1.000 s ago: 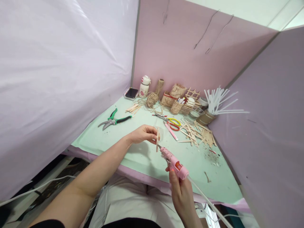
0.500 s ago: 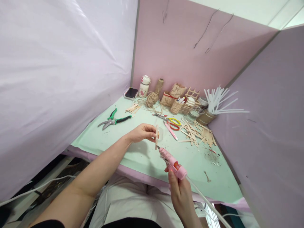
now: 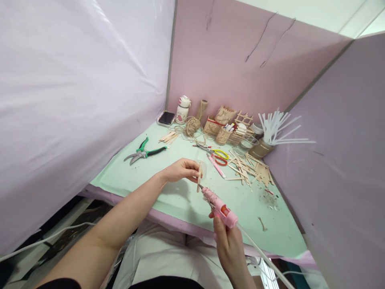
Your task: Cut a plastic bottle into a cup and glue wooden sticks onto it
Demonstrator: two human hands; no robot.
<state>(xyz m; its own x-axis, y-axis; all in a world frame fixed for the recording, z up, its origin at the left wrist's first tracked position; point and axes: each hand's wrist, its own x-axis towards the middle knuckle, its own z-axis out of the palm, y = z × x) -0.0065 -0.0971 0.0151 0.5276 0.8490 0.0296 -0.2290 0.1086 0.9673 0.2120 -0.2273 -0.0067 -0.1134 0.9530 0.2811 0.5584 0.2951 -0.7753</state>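
My left hand [image 3: 185, 170] pinches a pale wooden craft stick [image 3: 199, 185], held upright on its edge above the green tabletop. Something clear and roundish shows just behind the stick; I cannot make out what it is. In my right hand [image 3: 227, 241] is a pink hot glue gun [image 3: 219, 205], gripped by its handle, with a white cord running down from its back end. The gun's metal nozzle meets or nearly meets the lower part of the stick. My right fingers are partly hidden under the gun.
Green-handled pruning shears [image 3: 144, 152] lie at left. Scissors [image 3: 221, 154], a pink pen [image 3: 216, 166] and scattered craft sticks [image 3: 243, 167] lie at right. Along the back stand a bottle [image 3: 183, 110], twine [image 3: 192, 126], a pen cup [image 3: 223, 135] and a can of white glue sticks [image 3: 261, 147].
My left hand and the craft stick have shifted very slightly down and right. The glue gun stays at the stick's lower part, almost unmoved.
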